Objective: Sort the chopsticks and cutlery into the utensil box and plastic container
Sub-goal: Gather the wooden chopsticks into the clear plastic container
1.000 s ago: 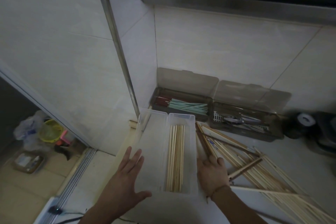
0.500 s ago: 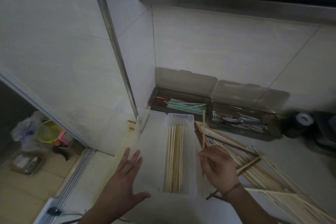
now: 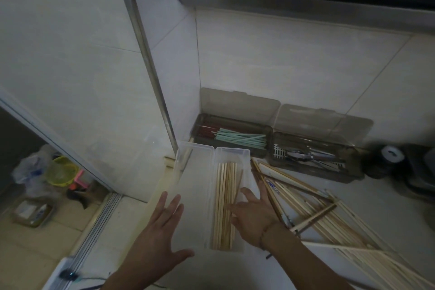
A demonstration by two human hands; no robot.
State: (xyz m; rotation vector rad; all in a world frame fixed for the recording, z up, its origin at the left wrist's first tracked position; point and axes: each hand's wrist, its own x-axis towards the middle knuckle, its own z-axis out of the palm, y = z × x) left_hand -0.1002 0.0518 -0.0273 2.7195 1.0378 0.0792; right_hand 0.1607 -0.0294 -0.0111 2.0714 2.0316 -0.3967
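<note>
A clear plastic container [image 3: 233, 152] lies open on the counter with its lid [image 3: 188, 186] folded out to the left. Several wooden chopsticks [image 3: 223, 198] lie lengthwise inside it. My left hand [image 3: 162, 231] rests flat on the lid with fingers spread. My right hand [image 3: 253, 214] is over the container's right edge, fingers spread and touching the chopsticks inside. A loose pile of wooden chopsticks [image 3: 329, 216] spreads over the counter to the right. Two dark utensil boxes stand against the wall: the left box [image 3: 204, 125] holds green and red chopsticks, the right box [image 3: 348, 173] holds metal cutlery.
Tiled walls meet in a corner behind the boxes. A dark round object [image 3: 386, 160] sits at the far right of the counter. The counter edge drops off on the left to a floor with a yellow basket [image 3: 61, 170] and bags.
My right hand lifted a chopstick from the pile, brought it over the container and let it go among the others; its fingers are now spread. The left hand stayed on the lid.
</note>
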